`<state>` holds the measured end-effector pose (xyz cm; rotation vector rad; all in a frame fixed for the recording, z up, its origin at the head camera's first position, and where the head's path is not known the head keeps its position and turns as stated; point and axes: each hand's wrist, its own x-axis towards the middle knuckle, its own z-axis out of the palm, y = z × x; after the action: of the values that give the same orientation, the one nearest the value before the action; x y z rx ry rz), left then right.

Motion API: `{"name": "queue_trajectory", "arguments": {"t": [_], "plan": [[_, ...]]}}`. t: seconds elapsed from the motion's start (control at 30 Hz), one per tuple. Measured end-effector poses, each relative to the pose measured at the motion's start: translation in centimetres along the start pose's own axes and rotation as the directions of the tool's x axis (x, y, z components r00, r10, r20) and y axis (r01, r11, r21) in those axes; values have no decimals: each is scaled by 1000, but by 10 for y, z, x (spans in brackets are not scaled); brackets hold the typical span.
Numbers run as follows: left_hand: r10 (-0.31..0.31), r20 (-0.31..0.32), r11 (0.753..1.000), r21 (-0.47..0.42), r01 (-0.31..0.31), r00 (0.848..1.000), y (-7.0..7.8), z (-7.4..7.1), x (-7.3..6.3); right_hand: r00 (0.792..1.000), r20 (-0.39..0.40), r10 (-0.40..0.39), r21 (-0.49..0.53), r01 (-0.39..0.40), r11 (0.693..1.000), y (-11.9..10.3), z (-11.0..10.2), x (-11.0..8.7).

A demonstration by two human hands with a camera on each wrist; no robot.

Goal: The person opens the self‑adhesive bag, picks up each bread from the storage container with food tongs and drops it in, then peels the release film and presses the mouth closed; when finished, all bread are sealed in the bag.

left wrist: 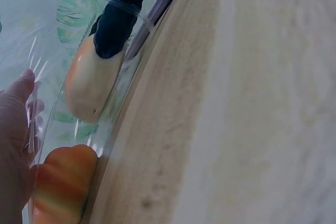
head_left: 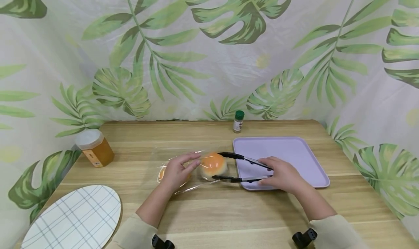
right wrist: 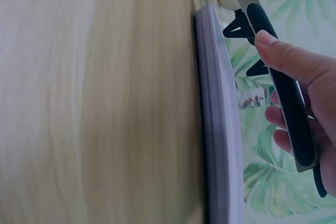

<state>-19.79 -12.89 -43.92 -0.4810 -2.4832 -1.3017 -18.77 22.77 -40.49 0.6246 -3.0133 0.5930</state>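
Watching from far off through the cameras, I see the left hand (head_left: 180, 172) holding a clear bag (left wrist: 44, 124), with the thin plastic between its thumb and fingers. I think it holds the bag there to keep it from sliding and to help its mouth stay wide. The right hand (head_left: 282, 174) grips long tongs (head_left: 253, 161) by their handles, with the thumb on one side and the other fingers curled round the other. The tongs reach into the bag, and their two black tips sit on either side of a round bun (head_left: 213, 164). That looks like a good way to hold soft bread, because the push comes from both sides. The round bun is inside the bag, between the left hand and a purple tray (head_left: 278, 147). I can't tell how hard the tips squeeze it, or whether it sits right on the table (head_left: 212, 220). Another piece of bread (left wrist: 65, 182) is in the bag beside the left hand, partly hidden by it in the head view. The tray lies flat under the right hand, close to the bag, maybe so that bread needn't travel far. A honey-coloured jar (head_left: 102, 152) and a little green-topped bottle (head_left: 238, 121) stand farther away, out of the hands' way.
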Motion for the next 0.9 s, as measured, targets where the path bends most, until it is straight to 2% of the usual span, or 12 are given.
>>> {"name": "queue_trajectory", "arguments": {"t": [0.17, 0.9], "plan": [[-14, 26, 1000, 2, 14, 1000, 0, 0, 0, 998, 41, 41, 59, -43, 997, -5, 9, 9], [52, 31, 996, 69, -54, 998, -1, 1, 1, 998, 53, 20, 123, -27, 992, -31, 18, 22]]}}
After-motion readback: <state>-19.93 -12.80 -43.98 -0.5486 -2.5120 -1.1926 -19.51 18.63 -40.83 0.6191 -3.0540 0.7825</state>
